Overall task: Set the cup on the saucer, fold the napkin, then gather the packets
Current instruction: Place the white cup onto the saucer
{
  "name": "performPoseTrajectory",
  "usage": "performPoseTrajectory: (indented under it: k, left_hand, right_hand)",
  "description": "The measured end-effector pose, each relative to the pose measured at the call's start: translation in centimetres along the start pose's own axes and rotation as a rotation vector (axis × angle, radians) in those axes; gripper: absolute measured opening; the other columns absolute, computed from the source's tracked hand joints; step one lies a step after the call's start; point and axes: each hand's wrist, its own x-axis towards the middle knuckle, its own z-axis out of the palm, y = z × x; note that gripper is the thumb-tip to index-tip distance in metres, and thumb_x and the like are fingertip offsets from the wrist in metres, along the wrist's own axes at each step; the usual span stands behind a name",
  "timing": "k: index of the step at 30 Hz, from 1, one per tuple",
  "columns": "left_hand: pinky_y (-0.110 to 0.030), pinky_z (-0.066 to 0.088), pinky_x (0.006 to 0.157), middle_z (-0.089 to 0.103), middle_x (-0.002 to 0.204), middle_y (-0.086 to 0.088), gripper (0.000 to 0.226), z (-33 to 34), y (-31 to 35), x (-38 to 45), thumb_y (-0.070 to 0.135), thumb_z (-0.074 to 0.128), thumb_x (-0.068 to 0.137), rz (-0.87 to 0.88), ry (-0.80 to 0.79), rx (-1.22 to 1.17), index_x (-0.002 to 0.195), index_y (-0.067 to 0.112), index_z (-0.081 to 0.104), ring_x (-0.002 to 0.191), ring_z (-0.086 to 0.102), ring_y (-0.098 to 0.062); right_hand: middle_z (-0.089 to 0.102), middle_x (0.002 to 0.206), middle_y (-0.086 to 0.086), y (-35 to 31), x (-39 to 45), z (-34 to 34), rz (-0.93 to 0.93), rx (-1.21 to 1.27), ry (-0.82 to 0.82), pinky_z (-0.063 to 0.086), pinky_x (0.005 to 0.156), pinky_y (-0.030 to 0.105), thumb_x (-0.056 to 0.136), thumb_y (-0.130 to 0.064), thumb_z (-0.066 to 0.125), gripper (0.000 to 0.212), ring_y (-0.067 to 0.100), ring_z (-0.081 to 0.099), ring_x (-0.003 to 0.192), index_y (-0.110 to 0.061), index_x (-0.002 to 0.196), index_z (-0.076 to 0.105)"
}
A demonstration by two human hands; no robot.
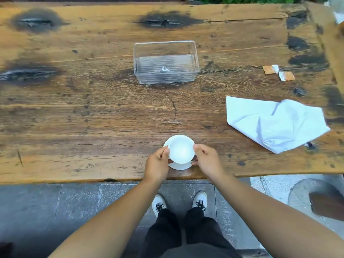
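I see both hands at the near edge of the wooden surface (93, 112), closed around a white cup (181, 149). My left hand (158, 162) grips the cup's left side, thumb on the rim and the fingers (169, 161) curled under it; my right hand (206, 159) grips the right side the same way, thumb at the rim. The cup sits over a white saucer (179, 165), whose rim shows behind and below it; I cannot tell whether the cup's base is touching the saucer or held just above. To the right, well apart from the cup, a white napkin (275, 123) lies crumpled and unfolded. Beyond it, near the far right edge, two orange-and-white packets (270, 69) lie just beside each other, the second (286, 75) slightly nearer me. A clear plastic box (165, 62) stands upright in the middle of the surface, well beyond the cup.
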Motion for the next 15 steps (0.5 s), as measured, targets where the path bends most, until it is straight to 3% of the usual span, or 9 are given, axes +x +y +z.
performPoseTrajectory:
  k: [3, 6, 10, 13, 15]
  left_hand:
    - [-0.042, 0.057, 0.079, 0.072, 0.102, 0.001, 0.028, 0.1, -0.2, -0.1, 0.033, 0.045, 0.096, 0.007, 0.019, -0.004, 0.108, 0.026, 0.068, 0.092, 0.068, -0.016]
    - [-0.037, 0.055, 0.075, 0.072, 0.101, -0.001, 0.028, 0.2, -0.1, -0.2, 0.034, 0.044, 0.096, 0.031, 0.028, 0.029, 0.11, 0.025, 0.068, 0.091, 0.067, -0.022]
    - [-0.027, 0.048, 0.068, 0.071, 0.098, 0.001, 0.03, 0.1, -0.1, -0.3, 0.034, 0.043, 0.096, 0.063, 0.047, 0.084, 0.114, 0.026, 0.066, 0.095, 0.065, -0.027]
    - [-0.027, 0.042, 0.085, 0.06, 0.121, -0.003, 0.037, -0.4, 0.4, -0.5, 0.036, 0.043, 0.096, 0.087, 0.147, 0.182, 0.128, 0.022, 0.054, 0.11, 0.058, -0.023]
    - [-0.03, 0.038, 0.09, 0.045, 0.135, -0.007, 0.041, -0.8, 1.4, -0.6, 0.037, 0.043, 0.096, 0.12, 0.232, 0.247, 0.132, 0.02, 0.048, 0.113, 0.052, -0.024]
  right_hand:
    - [0.066, 0.09, 0.001, 0.4, 0.1, 0.2, 0.001, -0.041, -0.001, 0.061, 0.066, 0.041, 0.096, -0.031, 0.046, 0.022, 0.011, 0.065, 0.066, -0.024, 0.092, 0.066]
    - [0.066, 0.091, -0.005, 0.6, 0.3, 0.2, -0.006, -0.073, 0.001, 0.06, 0.067, 0.047, 0.096, -0.034, 0.045, 0.021, 0.009, 0.066, 0.062, -0.028, 0.093, 0.065]
    - [0.066, 0.103, 0.0, 0.8, 0.2, 0.1, -0.036, -0.12, -0.009, 0.06, 0.068, 0.047, 0.096, -0.038, 0.042, 0.025, 0.012, 0.066, 0.075, -0.03, 0.107, 0.063]
    - [0.055, 0.116, -0.002, 0.6, -0.2, -0.4, -0.066, -0.183, 0.044, 0.056, 0.08, 0.05, 0.095, -0.046, 0.036, 0.036, 0.019, 0.063, 0.093, -0.028, 0.12, 0.056]
    - [0.048, 0.114, -0.004, 0.2, -0.6, -1.6, -0.094, -0.234, 0.088, 0.052, 0.087, 0.05, 0.094, -0.05, 0.033, 0.039, 0.021, 0.063, 0.097, -0.028, 0.118, 0.055]
